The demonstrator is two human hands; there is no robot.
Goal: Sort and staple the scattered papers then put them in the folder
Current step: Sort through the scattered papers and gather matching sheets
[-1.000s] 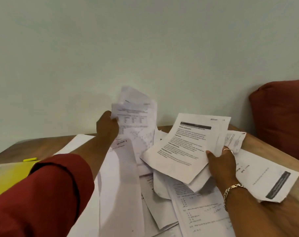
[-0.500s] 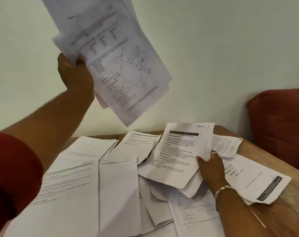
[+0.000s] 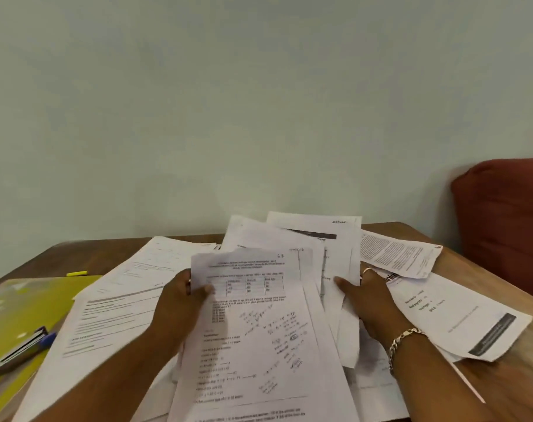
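I am looking down at a wooden table (image 3: 496, 388) strewn with loose papers (image 3: 128, 303). My left hand (image 3: 180, 303) is gripping a sheaf of printed sheets (image 3: 253, 336) by its upper left edge, thumb lying across the front page near a small table of figures, fingers curled behind. My right hand (image 3: 368, 300) is holding another bunch of pages (image 3: 335, 254) on the right, thumb on top and fingers tucked under the sheets; a ring and a chain bracelet (image 3: 404, 339) are showing on it. The two bunches are overlapping in the middle, above the scattered pile. A yellow folder (image 3: 30, 303) is lying at the left edge, touching the nearest loose sheet, with a blue pen (image 3: 44, 341) resting on it and a yellow highlighter (image 3: 76, 273) just beyond it. A red cushion (image 3: 506, 223) is sitting at the far right.
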